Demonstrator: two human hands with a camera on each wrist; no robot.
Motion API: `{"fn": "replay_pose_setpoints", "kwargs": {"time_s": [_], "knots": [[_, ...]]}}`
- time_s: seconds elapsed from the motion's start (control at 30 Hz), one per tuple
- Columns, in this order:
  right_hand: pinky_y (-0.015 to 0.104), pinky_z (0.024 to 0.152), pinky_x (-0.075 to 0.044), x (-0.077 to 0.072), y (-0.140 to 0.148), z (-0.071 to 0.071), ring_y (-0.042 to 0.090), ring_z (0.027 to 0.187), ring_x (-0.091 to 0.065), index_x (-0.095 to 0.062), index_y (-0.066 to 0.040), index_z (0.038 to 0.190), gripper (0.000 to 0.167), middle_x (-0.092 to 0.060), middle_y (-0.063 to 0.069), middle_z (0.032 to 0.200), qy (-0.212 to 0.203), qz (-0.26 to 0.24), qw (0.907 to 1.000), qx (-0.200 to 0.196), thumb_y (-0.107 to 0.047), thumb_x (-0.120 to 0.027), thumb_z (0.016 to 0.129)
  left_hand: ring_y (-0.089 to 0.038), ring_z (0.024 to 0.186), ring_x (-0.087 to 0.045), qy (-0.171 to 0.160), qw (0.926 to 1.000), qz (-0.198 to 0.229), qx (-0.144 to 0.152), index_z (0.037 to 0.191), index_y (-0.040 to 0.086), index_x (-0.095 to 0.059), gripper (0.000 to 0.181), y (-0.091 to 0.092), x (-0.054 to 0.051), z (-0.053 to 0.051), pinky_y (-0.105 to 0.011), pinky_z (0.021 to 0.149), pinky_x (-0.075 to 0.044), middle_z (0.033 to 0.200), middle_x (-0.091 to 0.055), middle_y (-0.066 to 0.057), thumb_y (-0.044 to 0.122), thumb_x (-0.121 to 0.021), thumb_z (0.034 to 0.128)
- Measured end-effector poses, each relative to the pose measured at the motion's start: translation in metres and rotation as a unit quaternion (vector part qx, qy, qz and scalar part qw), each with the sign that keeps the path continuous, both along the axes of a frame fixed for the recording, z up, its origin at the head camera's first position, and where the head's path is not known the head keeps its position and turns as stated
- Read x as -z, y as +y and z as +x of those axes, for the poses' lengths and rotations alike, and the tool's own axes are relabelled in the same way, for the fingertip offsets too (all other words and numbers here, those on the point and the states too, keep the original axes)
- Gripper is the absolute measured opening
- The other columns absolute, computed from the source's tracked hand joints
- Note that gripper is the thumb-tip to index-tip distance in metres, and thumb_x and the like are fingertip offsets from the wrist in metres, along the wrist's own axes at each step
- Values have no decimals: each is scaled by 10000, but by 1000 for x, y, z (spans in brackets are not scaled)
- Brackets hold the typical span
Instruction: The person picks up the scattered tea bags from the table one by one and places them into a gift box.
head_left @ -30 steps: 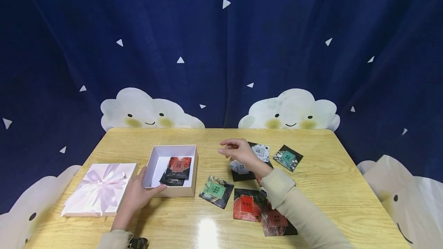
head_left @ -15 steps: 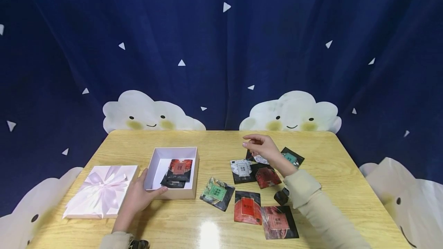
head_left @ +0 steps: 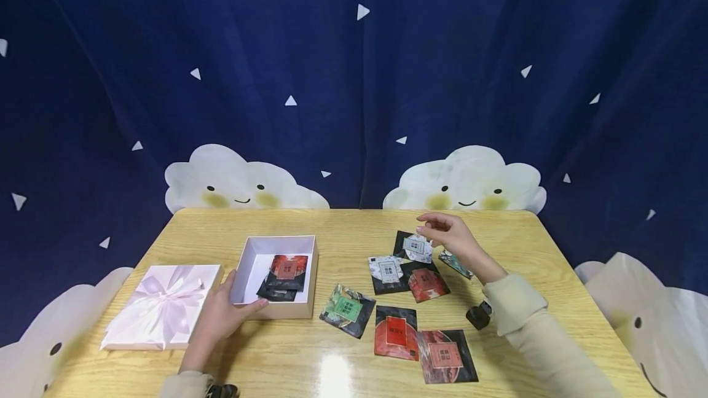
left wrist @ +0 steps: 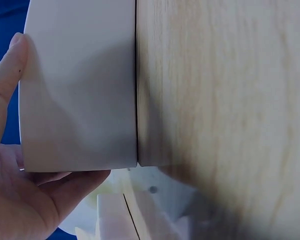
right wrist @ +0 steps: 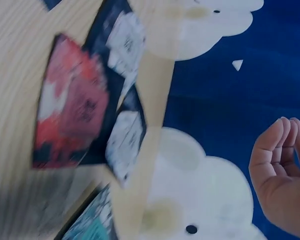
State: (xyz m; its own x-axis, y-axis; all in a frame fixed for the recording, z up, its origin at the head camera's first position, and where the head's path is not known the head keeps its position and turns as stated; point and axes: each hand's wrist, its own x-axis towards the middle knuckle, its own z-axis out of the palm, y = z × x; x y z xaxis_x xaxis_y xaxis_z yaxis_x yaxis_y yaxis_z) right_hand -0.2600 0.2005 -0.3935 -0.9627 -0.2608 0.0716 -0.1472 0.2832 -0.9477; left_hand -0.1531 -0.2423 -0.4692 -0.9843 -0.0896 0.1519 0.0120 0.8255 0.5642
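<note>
My left hand (head_left: 218, 318) grips the near left corner of the open white box (head_left: 314, 275), its thumb on the near rim; the left wrist view shows fingers (left wrist: 72, 192) along one side of the box (left wrist: 80, 90). Inside lie a red-and-black packet (head_left: 287, 270) and dark packaging under it. My right hand (head_left: 456, 241) hovers with bent fingers and nothing in them, between a white-and-black packet (head_left: 415, 245) and a green-and-black packet (head_left: 455, 262) partly hidden by it. In the right wrist view the hand (right wrist: 282, 175) is empty, its fingers curved towards the thumb.
A white lid with a pink bow (head_left: 166, 300) lies left of the box. Right of the box are a green packet (head_left: 347, 309), a bright red one (head_left: 396, 331), a pink one (head_left: 445, 356), a white one (head_left: 387, 272) and a dark red one (head_left: 426, 281).
My right hand has moved right, from above the white packets towards the green-and-black one, uncovering the packets it hid. My left hand keeps its grip on the box. The view has tilted up slightly.
</note>
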Motion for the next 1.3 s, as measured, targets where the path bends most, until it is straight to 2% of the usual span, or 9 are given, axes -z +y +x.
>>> {"fn": "replay_pose_setpoints", "kwargs": {"time_s": [0.2,0.37,0.6,0.67,0.77,0.83,0.93,1.03,1.3], "knots": [[256,544,-469,12,20,1,125,704,-502,-540,41,1182,434,-524,85,885,170,246,9994,171,-210,-658,848,-537,1119,-402,103,9999,-46,22,1321,-184,-279,1058,-1,-2,0,-600,913,-357,1257,-367,-419,519,-737,675],[281,564,-453,28,38,-5,139,700,-482,-531,24,1201,471,-525,86,903,347,618,9968,368,-230,-676,832,-532,1132,-395,85,10000,-32,-2,1324,-176,-283,1050,-1,-4,0,-593,920,-357,1276,-354,-411,513,-739,678],[448,681,-474,47,61,-9,194,808,-498,-501,11,1225,512,-505,187,1012,549,944,9935,318,-264,-673,829,-523,1113,-421,122,9999,1,-3,1323,-171,-295,1036,0,-6,1,-586,907,-374,1256,-380,-408,500,-748,675],[423,660,-471,60,73,-17,186,824,-497,-506,-44,1242,505,-504,178,1049,629,1007,9927,231,-291,-667,831,-521,1115,-420,102,9999,10,-13,1324,-167,-297,1035,1,-7,1,-587,907,-373,1261,-378,-406,501,-747,674],[403,646,-460,70,84,-23,215,877,-485,-493,-70,1266,537,-489,188,1105,629,1206,9905,195,-337,-659,831,-522,1116,-419,23,10000,-10,-34,1327,-166,-290,1041,0,-7,1,-586,909,-373,1255,-380,-410,512,-739,678],[391,659,-464,73,90,-25,220,912,-475,-476,-80,1290,591,-489,165,1126,551,1348,9890,253,-377,-666,816,-523,1118,-417,-33,10000,-22,-50,1330,-166,-283,1047,0,-8,1,-585,910,-372,1250,-381,-414,519,-734,680],[446,676,-460,69,93,-23,262,958,-456,-442,-36,1312,676,-472,180,1165,362,1575,9858,451,-395,-684,794,-523,1126,-409,-88,9999,-28,-66,1336,-163,-274,1054,0,-8,1,-582,918,-367,1255,-376,-413,527,-728,682],[459,707,-452,69,97,-22,318,987,-442,-404,5,1326,701,-441,226,1200,185,1652,9848,506,-353,-690,795,-523,1126,-410,-72,10000,-7,-65,1338,-161,-274,1053,1,-9,1,-581,918,-367,1254,-379,-411,526,-729,682],[476,823,-432,83,112,-27,432,1091,-411,-313,48,1364,806,-371,305,1286,-369,1777,9814,630,-320,-723,776,-527,1134,-397,27,10000,16,-16,1328,-165,-292,1043,1,-4,1,-589,922,-358,1284,-350,-405,511,-741,674]]}}
